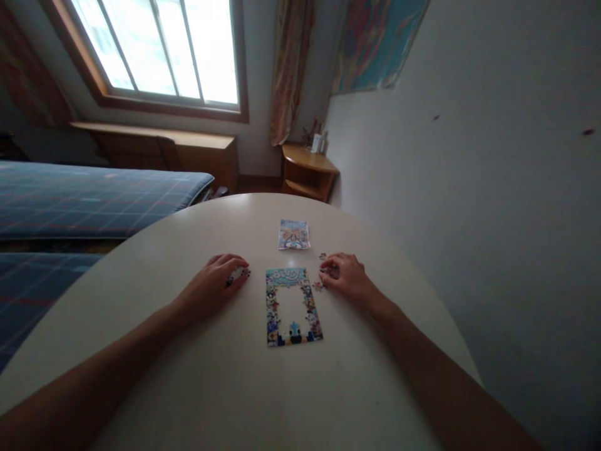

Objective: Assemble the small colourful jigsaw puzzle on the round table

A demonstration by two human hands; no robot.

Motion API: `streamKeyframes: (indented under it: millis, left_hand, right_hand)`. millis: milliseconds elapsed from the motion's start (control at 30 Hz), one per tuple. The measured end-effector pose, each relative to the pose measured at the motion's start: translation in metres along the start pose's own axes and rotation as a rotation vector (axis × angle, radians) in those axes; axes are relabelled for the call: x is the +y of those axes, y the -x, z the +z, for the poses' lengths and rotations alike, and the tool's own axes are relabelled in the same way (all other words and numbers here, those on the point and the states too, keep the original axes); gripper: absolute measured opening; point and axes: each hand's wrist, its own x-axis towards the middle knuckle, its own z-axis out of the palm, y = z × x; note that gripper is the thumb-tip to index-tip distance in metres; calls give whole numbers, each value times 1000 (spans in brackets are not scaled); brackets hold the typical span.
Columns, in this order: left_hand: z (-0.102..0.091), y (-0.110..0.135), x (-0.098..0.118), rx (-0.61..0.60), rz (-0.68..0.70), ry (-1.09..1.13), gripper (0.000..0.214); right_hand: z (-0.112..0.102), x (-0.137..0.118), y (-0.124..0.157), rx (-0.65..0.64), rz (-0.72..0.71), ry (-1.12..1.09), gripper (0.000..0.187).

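A small jigsaw puzzle (293, 307) lies on the round white table (244, 388), its colourful border joined and its middle bare. My left hand (218, 279) rests palm down just left of it, fingers curled over a few loose pieces (243, 274). My right hand (345, 275) lies to the puzzle's right with its fingers bent over more loose pieces (319, 285). Whether either hand grips a piece is hidden by the fingers. A small picture card (293, 234) lies beyond the puzzle.
The table stands against a white wall (493, 188) on the right. A bed with a blue checked cover (84, 200) is at the left. A small wooden corner shelf (307, 169) and a window (164, 50) are at the back.
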Motion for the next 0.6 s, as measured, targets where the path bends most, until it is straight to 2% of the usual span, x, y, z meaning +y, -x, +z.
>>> streamKeyframes:
  millis: [100,333,467,600]
  left_hand:
    - [0,0,0,-5,-6,-10,31]
    - [1,0,0,7,2,-14,31]
    - [-1,0,1,14,-1,-11,30]
    - [-5,3,15,68,101,-22,29]
  right_hand:
    - [-1,-1,2,1,15,20,21]
    - [-1,-7,1,-21,14,-2,16]
    - [-4,-6,3,7,5,20,21]
    - [-5,-2,4,20,38,42,22]
